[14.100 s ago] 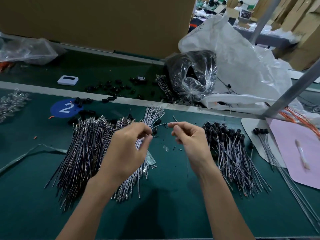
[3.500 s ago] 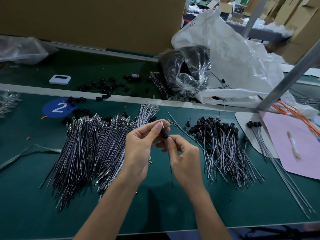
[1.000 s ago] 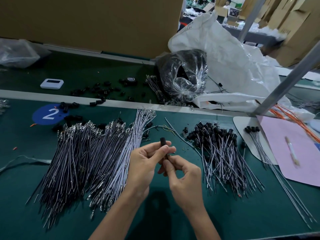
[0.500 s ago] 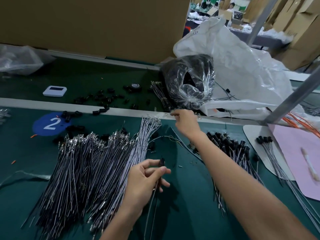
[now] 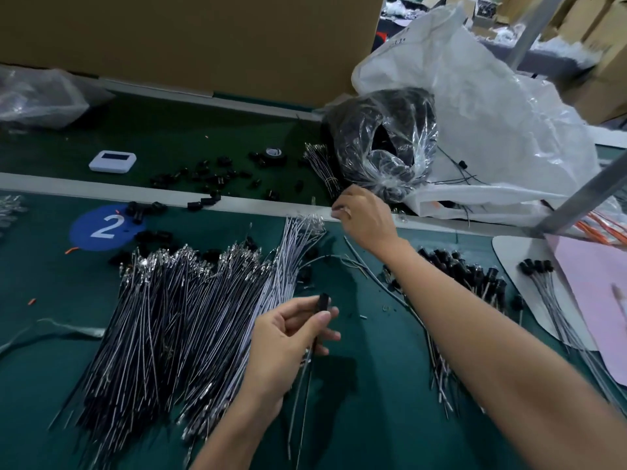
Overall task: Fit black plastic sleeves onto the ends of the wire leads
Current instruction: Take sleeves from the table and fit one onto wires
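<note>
Hands are working apart: the right hand [image 5: 364, 218] is reaching far forward, fingers curled by the clear bag [image 5: 383, 144], contents unclear, while the left hand [image 5: 288, 337] is pinching a sleeved lead [image 5: 322, 305] upright, beside the bare-lead pile [image 5: 176, 320], likely awaiting another sleeve.

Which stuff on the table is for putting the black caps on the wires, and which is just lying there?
For the job:
- bare wires
- loose sleeves
- bag of sleeves
- sleeved wire in left hand
- finished pile
- right hand, reaching near the bag

Just lying about:
- white gadget
- tape roll
- pink sheet
- blue "2" sticker
- big white bag
</note>
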